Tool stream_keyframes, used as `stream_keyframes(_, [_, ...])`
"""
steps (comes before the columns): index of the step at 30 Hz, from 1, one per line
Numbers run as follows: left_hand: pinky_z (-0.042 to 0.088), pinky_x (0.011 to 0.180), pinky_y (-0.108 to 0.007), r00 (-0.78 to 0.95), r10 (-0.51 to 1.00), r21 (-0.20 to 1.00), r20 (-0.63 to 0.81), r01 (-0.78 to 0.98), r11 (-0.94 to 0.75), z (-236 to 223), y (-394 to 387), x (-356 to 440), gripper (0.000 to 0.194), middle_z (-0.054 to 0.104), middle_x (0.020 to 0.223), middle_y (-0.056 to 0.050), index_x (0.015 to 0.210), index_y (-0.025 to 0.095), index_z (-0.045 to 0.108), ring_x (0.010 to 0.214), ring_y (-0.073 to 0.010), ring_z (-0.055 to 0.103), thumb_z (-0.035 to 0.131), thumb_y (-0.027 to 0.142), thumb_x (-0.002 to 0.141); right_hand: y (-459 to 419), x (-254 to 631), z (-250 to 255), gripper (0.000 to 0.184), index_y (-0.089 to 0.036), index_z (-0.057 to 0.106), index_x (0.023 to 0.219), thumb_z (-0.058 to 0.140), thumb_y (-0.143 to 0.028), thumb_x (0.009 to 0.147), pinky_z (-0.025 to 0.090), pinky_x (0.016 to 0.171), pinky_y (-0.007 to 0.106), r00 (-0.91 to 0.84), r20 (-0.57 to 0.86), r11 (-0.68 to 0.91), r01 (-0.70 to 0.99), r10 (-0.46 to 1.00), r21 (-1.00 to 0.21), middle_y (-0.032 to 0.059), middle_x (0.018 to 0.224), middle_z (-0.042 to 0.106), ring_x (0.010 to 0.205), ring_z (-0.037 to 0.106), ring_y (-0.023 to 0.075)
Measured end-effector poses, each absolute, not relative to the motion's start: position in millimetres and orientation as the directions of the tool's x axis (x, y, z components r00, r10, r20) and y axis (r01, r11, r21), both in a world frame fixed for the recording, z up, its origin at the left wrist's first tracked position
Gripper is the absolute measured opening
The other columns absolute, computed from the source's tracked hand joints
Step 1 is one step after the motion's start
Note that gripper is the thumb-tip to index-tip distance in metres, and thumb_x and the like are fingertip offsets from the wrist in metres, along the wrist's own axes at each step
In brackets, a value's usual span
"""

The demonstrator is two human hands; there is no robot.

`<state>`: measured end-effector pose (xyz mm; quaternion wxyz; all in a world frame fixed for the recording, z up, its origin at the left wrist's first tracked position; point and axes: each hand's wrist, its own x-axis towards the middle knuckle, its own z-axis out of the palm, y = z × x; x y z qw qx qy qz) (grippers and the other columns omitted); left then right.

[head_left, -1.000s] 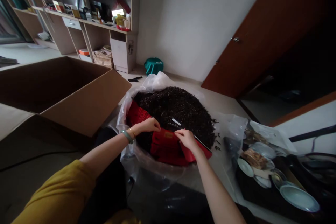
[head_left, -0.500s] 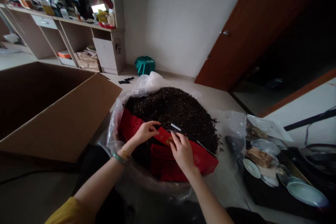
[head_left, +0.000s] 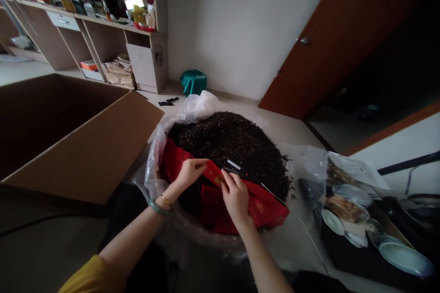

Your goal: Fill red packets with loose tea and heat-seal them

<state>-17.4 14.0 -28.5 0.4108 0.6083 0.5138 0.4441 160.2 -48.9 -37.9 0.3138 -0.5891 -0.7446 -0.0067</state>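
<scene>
A small red packet (head_left: 211, 171) is stretched between my two hands, above a big heap of dark dried leaves that look like loose tea (head_left: 233, 135). My left hand (head_left: 189, 174) pinches the packet's left end between thumb and fingertips. At its other end, my right hand (head_left: 236, 196) grips it with bent fingers. More flat red packets (head_left: 173, 158) are stacked at the heap's left side, and others (head_left: 215, 213) lie below my hands. Beyond my right hand, a dark flat device (head_left: 237, 168) with a pale strip and a tiny red light rests against the leaves.
A clear plastic bag (head_left: 151, 165) lines the heap's rim. Left of it stands an open cardboard box (head_left: 89, 146). On the right, a dark tray (head_left: 338, 254) carries bowls (head_left: 405, 258) and a tub of brownish pieces (head_left: 345, 206). A green-covered bin (head_left: 193, 83) stands by the wall.
My left fingertips have closed onto the packet's end; before, they were more spread beside it. The packet has tilted slightly. The whole view has shifted a little.
</scene>
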Motion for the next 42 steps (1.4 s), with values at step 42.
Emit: stream_keyframes(42, [0.045, 0.085, -0.031, 0.332, 0.842, 0.384, 0.424, 0.776, -0.5, 48, -28, 12, 0.008, 0.067, 0.087, -0.006, 0.085, 0.016, 0.065, 0.089, -0.0194, 0.057, 0.057, 0.019, 0.084, -62, 186, -43, 0.036, -0.014, 0.057, 0.114, 0.043, -0.029, 0.085, 0.046, 0.092, 0.046, 0.083, 0.465, 0.402, 0.387, 0.881, -0.83, 0.0166, 0.112, 0.063, 0.104, 0.059, 0.0266])
